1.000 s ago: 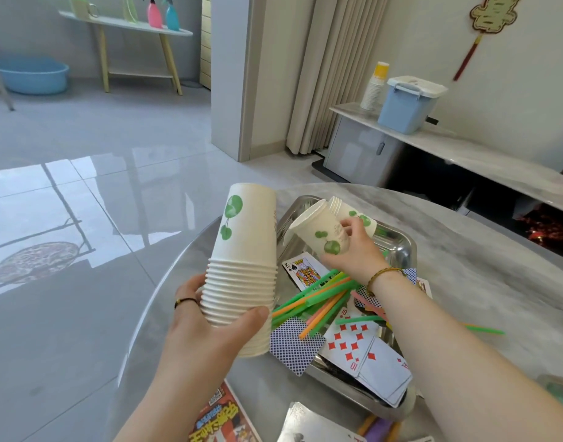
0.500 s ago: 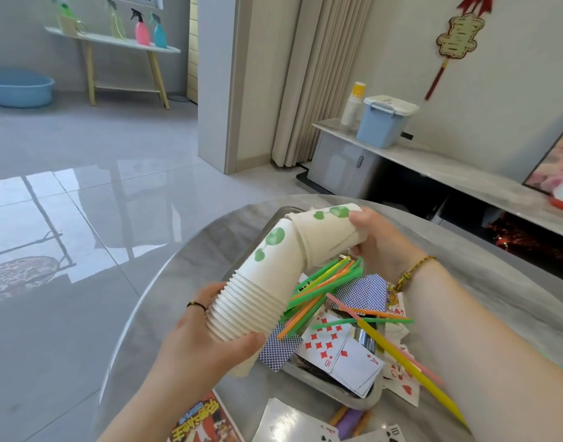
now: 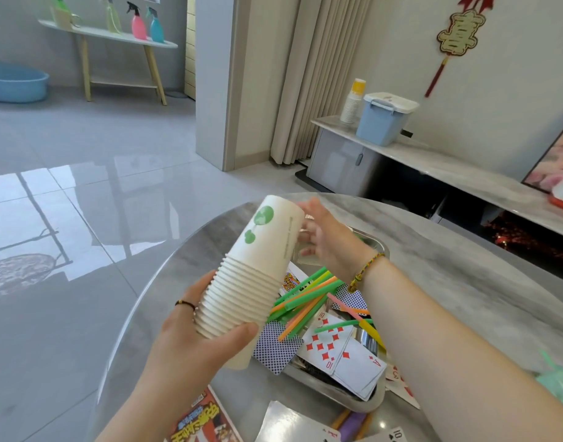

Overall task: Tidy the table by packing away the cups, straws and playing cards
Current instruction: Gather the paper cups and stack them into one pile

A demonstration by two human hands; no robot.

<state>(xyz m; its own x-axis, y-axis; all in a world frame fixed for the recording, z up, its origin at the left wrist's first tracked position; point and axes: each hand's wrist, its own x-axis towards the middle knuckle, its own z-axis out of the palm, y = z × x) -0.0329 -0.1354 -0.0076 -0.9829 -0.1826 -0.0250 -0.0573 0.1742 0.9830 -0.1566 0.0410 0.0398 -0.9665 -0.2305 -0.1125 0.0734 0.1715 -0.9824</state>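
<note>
My left hand (image 3: 190,333) grips the ribbed lower end of a tall stack of white paper cups (image 3: 257,269) printed with green leaves; the stack tilts up to the right above the table. My right hand (image 3: 328,240) is beside the stack's top, fingers relaxed and blurred, touching the topmost cup. Beneath them a metal tray (image 3: 374,401) holds a heap of green, orange, yellow and pink straws (image 3: 305,298) and several playing cards (image 3: 340,352), some face up, some showing blue backs.
A card box (image 3: 200,422) and more loose cards (image 3: 292,425) lie on the round grey table (image 3: 465,298) near its front edge. Something pale green (image 3: 557,384) sits at the right. A low cabinet with a blue bin (image 3: 383,119) stands behind.
The cups my right hand carried have been pushed onto the stack's top. My right hand has let go of them, and the stack has swung more upright.
</note>
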